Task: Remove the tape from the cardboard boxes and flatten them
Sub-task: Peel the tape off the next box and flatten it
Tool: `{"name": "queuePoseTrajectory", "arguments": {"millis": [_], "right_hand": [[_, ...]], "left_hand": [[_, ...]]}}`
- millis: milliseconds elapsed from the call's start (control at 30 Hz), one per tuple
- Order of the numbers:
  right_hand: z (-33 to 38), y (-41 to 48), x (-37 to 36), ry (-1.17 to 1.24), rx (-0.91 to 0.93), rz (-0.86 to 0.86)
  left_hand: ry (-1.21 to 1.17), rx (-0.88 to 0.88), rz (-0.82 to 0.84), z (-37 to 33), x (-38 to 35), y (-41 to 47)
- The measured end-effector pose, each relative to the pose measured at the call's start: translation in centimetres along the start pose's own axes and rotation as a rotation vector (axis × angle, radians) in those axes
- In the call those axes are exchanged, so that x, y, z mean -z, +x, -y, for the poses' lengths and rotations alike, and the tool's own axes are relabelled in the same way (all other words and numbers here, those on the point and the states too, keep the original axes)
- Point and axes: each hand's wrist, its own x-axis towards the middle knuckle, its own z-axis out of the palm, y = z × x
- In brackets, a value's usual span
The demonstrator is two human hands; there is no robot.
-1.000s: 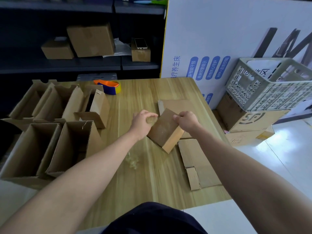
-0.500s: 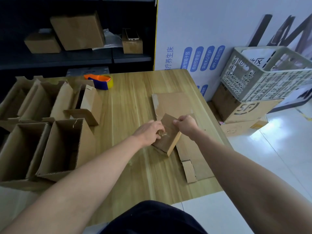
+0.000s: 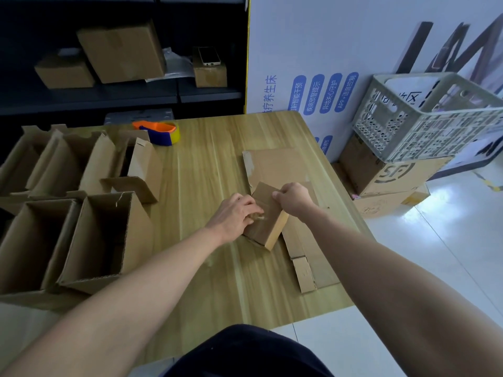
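A small closed cardboard box (image 3: 268, 227) rests tilted on the wooden table (image 3: 206, 170), partly on top of flattened cardboard (image 3: 275, 164). My right hand (image 3: 294, 198) grips the box's upper far edge. At the box's left side my left hand (image 3: 234, 216) pinches a crumpled strip of clear tape (image 3: 255, 216) where it meets the box. Another flattened piece (image 3: 307, 257) lies along the table's right edge.
Several open cardboard boxes (image 3: 103, 238) crowd the table's left side. An orange and blue tape dispenser (image 3: 160, 131) sits at the back. A grey plastic crate (image 3: 432, 115) on stacked boxes stands on the floor to the right. Dark shelves behind hold more boxes (image 3: 122, 50).
The box has come down from a raised tilt onto the table. My left hand moved in against the box's left side, still pinching tape. The view shifted slightly.
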Motion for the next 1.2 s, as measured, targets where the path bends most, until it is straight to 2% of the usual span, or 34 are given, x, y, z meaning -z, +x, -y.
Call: {"name": "queuePoseTrajectory", "arguments": {"millis": [433,600,833,1200], "right_hand": [[2.6,0.2,-1.3,-0.18,0.041,-0.012],[3.4,0.7,-1.8,-0.253,0.051,-0.014],[4.2,1.1,-2.5,-0.292,0.054,-0.011],[5.0,1.5,-3.0,-0.356,0.074,-0.011]], "left_hand": [[0.075,0.011,0.037,0.8,0.4,-0.9],[-0.041,0.026,-0.054,1.7,0.2,-2.1],[0.032,-0.064,-0.148,2.2,-0.1,-2.6],[-0.038,0.008,-0.013,2.3,1.1,-1.1]]}}
